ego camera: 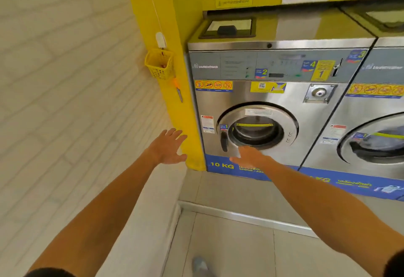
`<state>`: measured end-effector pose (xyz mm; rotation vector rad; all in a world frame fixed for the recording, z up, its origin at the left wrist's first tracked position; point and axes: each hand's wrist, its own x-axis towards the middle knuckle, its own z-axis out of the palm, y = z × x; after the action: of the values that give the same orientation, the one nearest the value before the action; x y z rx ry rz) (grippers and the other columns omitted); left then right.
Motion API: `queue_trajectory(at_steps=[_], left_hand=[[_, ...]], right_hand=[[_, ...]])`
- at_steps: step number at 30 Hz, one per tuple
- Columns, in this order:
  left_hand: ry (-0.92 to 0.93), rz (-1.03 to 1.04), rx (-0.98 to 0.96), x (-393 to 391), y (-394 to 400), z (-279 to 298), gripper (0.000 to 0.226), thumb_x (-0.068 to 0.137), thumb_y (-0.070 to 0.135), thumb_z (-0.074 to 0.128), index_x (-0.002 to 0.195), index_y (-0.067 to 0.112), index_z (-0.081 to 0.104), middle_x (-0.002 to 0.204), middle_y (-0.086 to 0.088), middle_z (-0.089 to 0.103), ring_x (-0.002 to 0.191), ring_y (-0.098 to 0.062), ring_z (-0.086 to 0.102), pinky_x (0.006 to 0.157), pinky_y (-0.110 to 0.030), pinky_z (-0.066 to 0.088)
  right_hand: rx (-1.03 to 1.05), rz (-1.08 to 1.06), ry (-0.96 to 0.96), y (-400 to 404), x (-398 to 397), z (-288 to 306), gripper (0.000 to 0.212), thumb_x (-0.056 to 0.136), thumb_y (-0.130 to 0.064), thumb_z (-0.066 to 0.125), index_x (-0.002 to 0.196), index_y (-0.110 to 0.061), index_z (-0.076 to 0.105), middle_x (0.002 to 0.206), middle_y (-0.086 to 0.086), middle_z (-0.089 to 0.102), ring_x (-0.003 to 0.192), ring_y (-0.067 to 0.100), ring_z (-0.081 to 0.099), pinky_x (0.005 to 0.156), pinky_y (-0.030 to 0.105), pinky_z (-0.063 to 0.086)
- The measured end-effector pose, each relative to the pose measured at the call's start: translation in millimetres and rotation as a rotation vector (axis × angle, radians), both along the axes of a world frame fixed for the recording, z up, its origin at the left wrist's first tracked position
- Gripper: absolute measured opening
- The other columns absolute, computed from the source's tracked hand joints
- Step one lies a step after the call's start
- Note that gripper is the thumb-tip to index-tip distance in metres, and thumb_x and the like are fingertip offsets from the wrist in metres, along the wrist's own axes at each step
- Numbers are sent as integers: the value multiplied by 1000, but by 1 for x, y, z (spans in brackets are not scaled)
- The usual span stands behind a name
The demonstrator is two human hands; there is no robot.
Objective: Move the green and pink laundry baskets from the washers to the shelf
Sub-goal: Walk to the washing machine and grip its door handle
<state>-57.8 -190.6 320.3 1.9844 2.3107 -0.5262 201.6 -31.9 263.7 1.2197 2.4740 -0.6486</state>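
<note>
Both of my hands are stretched out ahead of me with nothing in them. My left hand (168, 146) has its fingers spread, palm facing down and forward, in front of the lower part of the yellow pillar (161, 36). My right hand (249, 156) is also empty and flat, fingers extended, in front of the bottom of the round door (255, 130) of the steel washer (262, 110); I can't say for sure whether it touches the machine or hangs just short of it, since the frame is blurred there.

I see neither the green nor the pink laundry basket from here, and no shelf either. The washer's top (306, 25) is bare metal apart from its hatch (227, 27).

The washer carries a blue band along its base reading "10 KG" (222, 164). A second washer (376, 123) stands touching it on the right, with dark laundry behind its door glass. A small yellow basket (159, 64) hangs from a white hook on the pillar, well above my left hand, with an orange-handled tool (178, 88) dangling just below it. To the left is a pale tiled wall (54, 80). A shoe (200, 265) shows on the floor at the bottom edge.
</note>
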Motion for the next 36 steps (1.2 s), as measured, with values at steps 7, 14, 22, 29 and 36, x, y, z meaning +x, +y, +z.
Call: queue_trajectory(at_steps=[7, 14, 22, 29, 36], left_hand=[[43, -313, -154, -72, 126, -27, 84, 91, 63, 46, 158, 19, 21, 167, -9, 11, 154, -31, 7, 124, -46, 10], [128, -664, -143, -79, 262, -53, 81, 88, 63, 46, 154, 16, 33, 163, -13, 25, 151, -36, 15, 122, -50, 14], [231, -876, -161, -104, 337, -78, 78, 88, 57, 46, 152, 13, 36, 164, -17, 20, 152, -41, 8, 122, -56, 8], [304, -985, -165, -121, 344, -92, 82, 90, 56, 51, 154, 10, 30, 164, -21, 17, 152, -44, 6, 120, -59, 10], [487, -993, -112, -134, 349, -97, 75, 99, 37, 34, 157, 0, 4, 165, -25, -2, 153, -40, -7, 123, -53, 4]], right_hand=[[-151, -253, 65, 53, -69, -51, 66, 102, -48, 45, 151, -5, 36, 154, 18, 41, 141, 34, 41, 115, 44, 35], [-294, -475, 26, 135, -95, -115, 63, 104, -45, 39, 153, -7, 31, 153, 21, 41, 141, 37, 41, 112, 46, 35], [-465, -609, 197, 196, -147, -156, 48, 105, -31, 41, 139, 1, 50, 138, 25, 54, 128, 40, 52, 105, 43, 42], [-647, -883, 414, 216, -179, -176, 42, 104, -19, 43, 137, 6, 52, 136, 28, 55, 128, 41, 52, 110, 47, 41], [-641, -946, 458, 205, -187, -190, 41, 100, -8, 43, 139, 0, 52, 134, 25, 59, 125, 40, 55, 107, 47, 44]])
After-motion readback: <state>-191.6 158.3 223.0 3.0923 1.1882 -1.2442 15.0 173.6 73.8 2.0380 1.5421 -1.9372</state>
